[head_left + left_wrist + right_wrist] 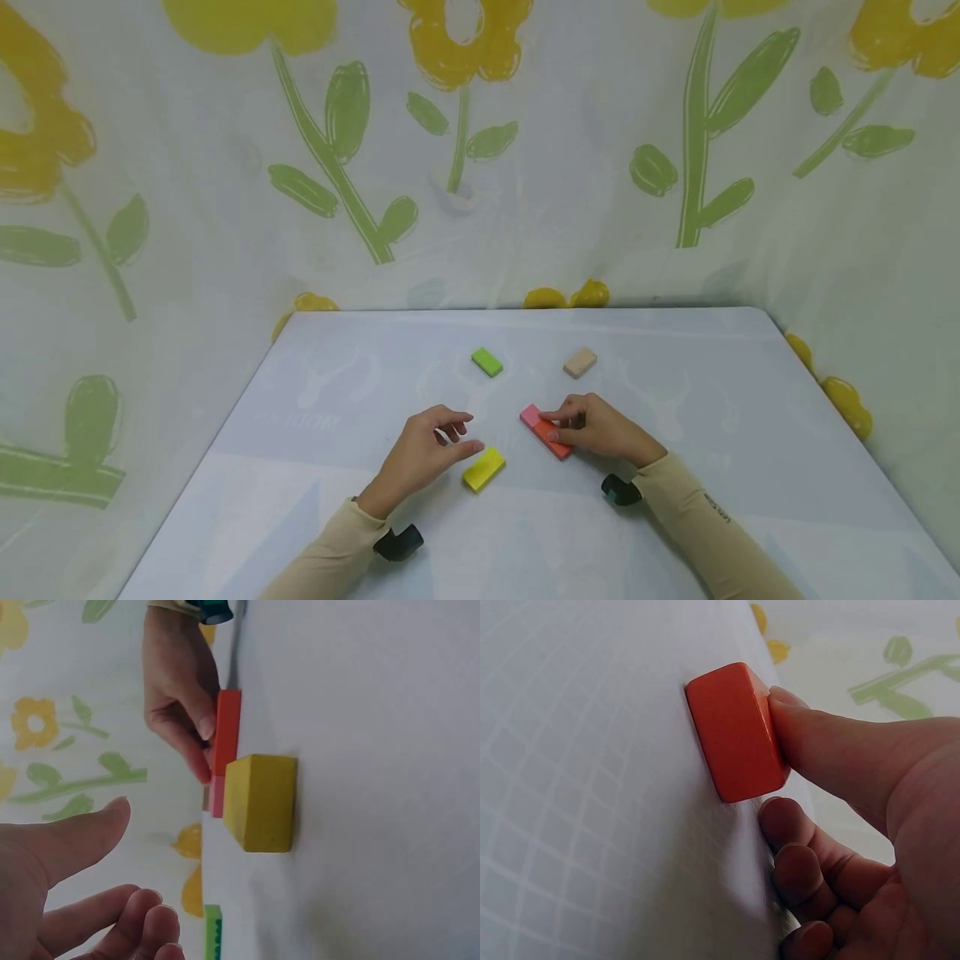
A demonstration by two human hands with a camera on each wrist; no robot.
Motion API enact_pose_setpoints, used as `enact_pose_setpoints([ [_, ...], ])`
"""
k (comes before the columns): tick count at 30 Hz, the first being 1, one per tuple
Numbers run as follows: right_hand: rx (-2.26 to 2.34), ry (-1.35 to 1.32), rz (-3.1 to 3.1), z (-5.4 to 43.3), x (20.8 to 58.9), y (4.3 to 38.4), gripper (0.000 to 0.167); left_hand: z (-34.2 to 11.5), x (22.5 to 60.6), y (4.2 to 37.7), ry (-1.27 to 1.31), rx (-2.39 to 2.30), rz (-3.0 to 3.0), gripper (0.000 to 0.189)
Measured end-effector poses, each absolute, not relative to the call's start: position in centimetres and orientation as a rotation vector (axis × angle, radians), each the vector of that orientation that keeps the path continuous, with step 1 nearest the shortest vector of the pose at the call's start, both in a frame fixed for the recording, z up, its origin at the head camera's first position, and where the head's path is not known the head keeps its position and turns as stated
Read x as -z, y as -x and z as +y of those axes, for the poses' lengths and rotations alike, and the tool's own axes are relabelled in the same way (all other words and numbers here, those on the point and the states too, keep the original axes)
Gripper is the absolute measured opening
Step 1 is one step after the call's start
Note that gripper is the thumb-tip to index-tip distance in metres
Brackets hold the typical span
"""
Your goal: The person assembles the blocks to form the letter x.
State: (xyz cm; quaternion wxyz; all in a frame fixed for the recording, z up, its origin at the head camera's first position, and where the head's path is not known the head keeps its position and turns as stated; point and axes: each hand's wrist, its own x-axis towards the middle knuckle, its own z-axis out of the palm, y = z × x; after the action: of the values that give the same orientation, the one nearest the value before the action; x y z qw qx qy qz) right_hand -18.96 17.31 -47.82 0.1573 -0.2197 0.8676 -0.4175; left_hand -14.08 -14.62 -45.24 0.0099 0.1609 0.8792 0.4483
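A red block (561,451) and a pink block (530,414) lie end to end on the table, seeming to form one bar. My right hand (600,427) pinches the red block between thumb and index finger; the other fingers curl loosely below it in the right wrist view. Closer to me, a yellow block (484,470) rests on the tabletop. My left hand (426,450) hovers just to its left, thumb and fingers apart and holding nothing. In the left wrist view the yellow block (268,804) stands in front of the red and pink pair.
Farther back on the white table (360,400) lie a green block (487,362) and a plain wooden block (580,362). A flower-patterned cloth (570,167) hangs behind the table and along its sides. Dark wrist cameras sit under both sleeves.
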Motion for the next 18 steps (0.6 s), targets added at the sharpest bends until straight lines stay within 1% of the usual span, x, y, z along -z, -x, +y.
enact_pose_setpoints([
  [7, 1.209, 0.652, 2.474, 17.4, 47.8, 19.0, 0.041, -14.7, 46.2, 13.3, -0.471, -1.285, 2.756, 0.041],
  [12, 1.212, 0.646, 2.473, 17.4, 47.9, 19.0, 0.041, -14.6, 47.0, 12.8, -0.515, -1.237, 2.712, 0.040],
  [18, 1.213, 0.656, 2.481, 17.4, 47.9, 19.0, 0.040, -14.3, 47.0, 12.5, -0.534, -1.168, 2.713, 0.041],
])
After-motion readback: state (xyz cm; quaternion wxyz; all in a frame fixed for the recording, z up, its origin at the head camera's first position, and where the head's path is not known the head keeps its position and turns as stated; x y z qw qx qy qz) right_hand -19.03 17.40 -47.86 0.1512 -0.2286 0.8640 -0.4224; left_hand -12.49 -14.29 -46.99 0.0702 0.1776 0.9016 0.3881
